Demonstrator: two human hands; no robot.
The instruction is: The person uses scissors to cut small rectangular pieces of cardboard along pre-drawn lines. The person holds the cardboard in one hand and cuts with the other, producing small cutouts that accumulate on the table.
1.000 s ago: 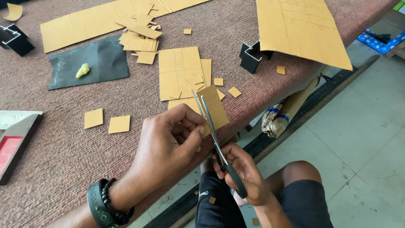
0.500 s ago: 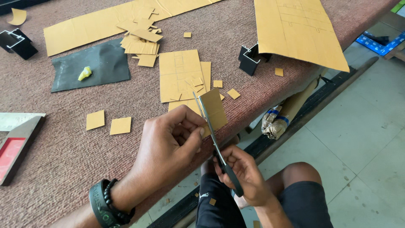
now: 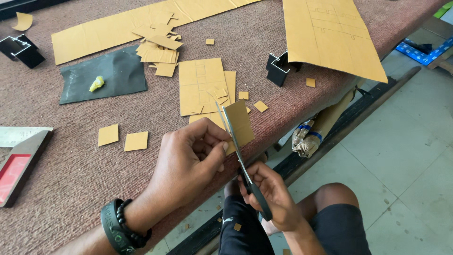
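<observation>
At the near edge of the bench (image 3: 61, 189), the left hand (image 3: 188, 163) is curled, its thumb and fingertips pressed together on a small tan cardboard piece (image 3: 239, 123), which it holds upright just above the edge. The right hand (image 3: 271, 198), lower down and off the bench over the person's lap, is wrapped closed around the dark handles of a pair of scissors (image 3: 240, 156). Their blades point up and away from the person and run across the cardboard piece; they look only slightly parted, though the angle makes that hard to judge. A dark wristband and a beaded bracelet (image 3: 123, 224) sit on the left wrist.

Just beyond the held piece, a marked cardboard sheet (image 3: 200, 85) lies flat near the bench's near edge, with small cut squares (image 3: 136, 140) scattered to either side of it. Toward the far edge a long cardboard strip (image 3: 108, 33) stretches across, with a heap of offcuts (image 3: 158, 49) lying on it. A dark mat (image 3: 115, 75) beside it carries a small yellow lump (image 3: 96, 84). A large cardboard sheet (image 3: 330, 38) overhangs the right edge, with a black bracket (image 3: 278, 68) partly under its corner; another black bracket (image 3: 21, 49) stands at the far left corner. A metal square with a red panel (image 3: 19, 163) lies at the left edge.
</observation>
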